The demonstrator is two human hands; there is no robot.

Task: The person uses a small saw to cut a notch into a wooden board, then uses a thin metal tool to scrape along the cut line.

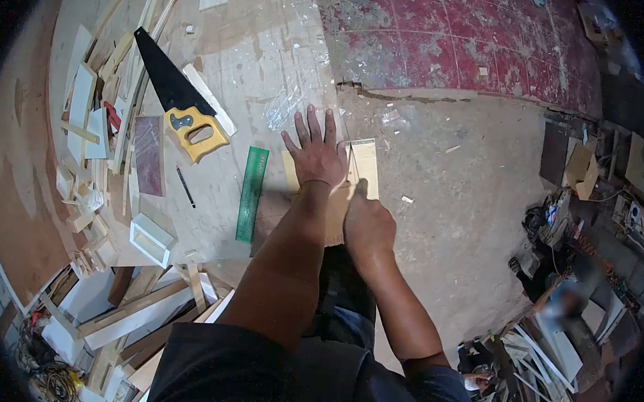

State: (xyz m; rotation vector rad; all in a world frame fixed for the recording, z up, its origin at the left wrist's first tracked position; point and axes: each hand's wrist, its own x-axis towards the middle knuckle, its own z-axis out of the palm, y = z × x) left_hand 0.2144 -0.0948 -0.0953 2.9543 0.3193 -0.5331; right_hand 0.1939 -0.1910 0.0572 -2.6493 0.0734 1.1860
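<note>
My left hand (317, 156) lies flat with fingers spread, pressing on a light tan board (367, 163) that rests on the floor in front of me. Close beside it, my right hand (369, 222) is closed with the index finger stretched forward along a thin pointed tool (354, 162); I cannot tell its exact kind, since the fist covers its handle. The tool's tip reaches near the far edge of the board, where a narrow dark marked strip (362, 141) shows. To the left of the board lies a green ruler (251, 194).
A handsaw (190, 123) with a yellow handle lies at the left, near a dark pencil (186, 186) and a small white frame (151, 239). Wood offcuts (95, 113) pile up further left. Another person (563, 304) is at the right, beside scrap wood (541, 362).
</note>
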